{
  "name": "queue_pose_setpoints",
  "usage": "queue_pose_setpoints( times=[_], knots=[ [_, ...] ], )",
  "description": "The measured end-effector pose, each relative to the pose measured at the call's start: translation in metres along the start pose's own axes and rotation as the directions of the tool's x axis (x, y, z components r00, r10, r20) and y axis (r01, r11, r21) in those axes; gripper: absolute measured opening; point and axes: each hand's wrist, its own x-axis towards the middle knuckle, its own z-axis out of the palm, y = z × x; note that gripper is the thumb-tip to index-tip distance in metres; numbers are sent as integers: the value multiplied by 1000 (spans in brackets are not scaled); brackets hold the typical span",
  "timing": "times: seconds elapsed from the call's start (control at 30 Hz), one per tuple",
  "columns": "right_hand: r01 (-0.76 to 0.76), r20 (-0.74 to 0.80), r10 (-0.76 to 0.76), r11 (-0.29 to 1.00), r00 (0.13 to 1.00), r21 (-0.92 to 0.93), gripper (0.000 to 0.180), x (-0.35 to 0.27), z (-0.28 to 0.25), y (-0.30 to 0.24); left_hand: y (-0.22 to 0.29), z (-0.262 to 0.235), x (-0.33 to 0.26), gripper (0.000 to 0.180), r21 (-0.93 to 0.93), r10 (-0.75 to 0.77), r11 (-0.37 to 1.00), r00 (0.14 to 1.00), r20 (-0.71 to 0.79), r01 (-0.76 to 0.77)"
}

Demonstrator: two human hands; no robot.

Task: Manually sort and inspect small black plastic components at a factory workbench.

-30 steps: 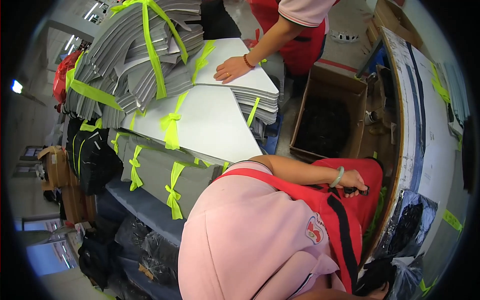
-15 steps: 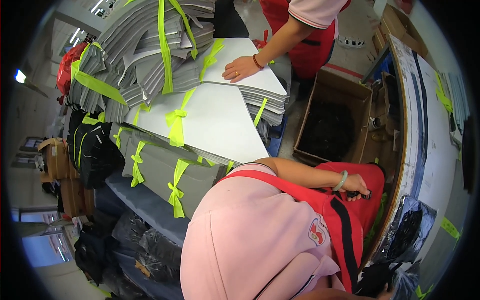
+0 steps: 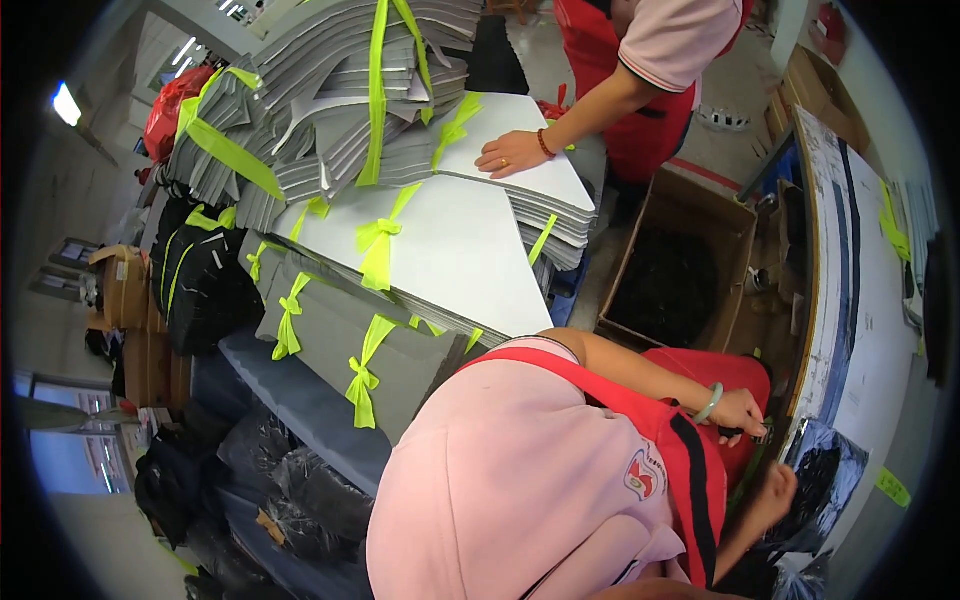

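Observation:
My left hand [image 3: 740, 412], with a pale green bangle at its wrist, is closed around a small black object [image 3: 734, 434] over my red apron [image 3: 690, 365]. The object's kind is mostly hidden by the fingers. Lower down, my right hand [image 3: 773, 492] is raised with curled fingers beside a glossy black plastic-wrapped package [image 3: 825, 470]. Whether anything is pinched in it does not show. A yellow-green strip [image 3: 742, 492] shows partly between my apron and the table edge.
A co-worker's hand [image 3: 510, 155] rests on a stack of white-faced sheets [image 3: 545, 185]. Tied grey bundles [image 3: 330, 330] and piled grey pieces [image 3: 330, 60] lie to the left. An open cardboard box [image 3: 735, 240] holds dark material. A worn white table [image 3: 880, 330] stands at right.
My right hand has risen into view from the lower edge. My left hand has shifted slightly right and down, still holding the black object. The whole view has shifted a little.

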Motion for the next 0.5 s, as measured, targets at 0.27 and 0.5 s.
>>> queue_pose_setpoints(
  times=[0.27,0.5],
  knots=[
    [-227,348,152,956,925,188,20,-5,78,-33,-5,-29,-13,24,174,-3,985,996,-89,19],
    [-428,603,232,881,763,202,17,19,87,-22,-23,-24,-8,21,538,235,809,969,74,-237]
  ],
)
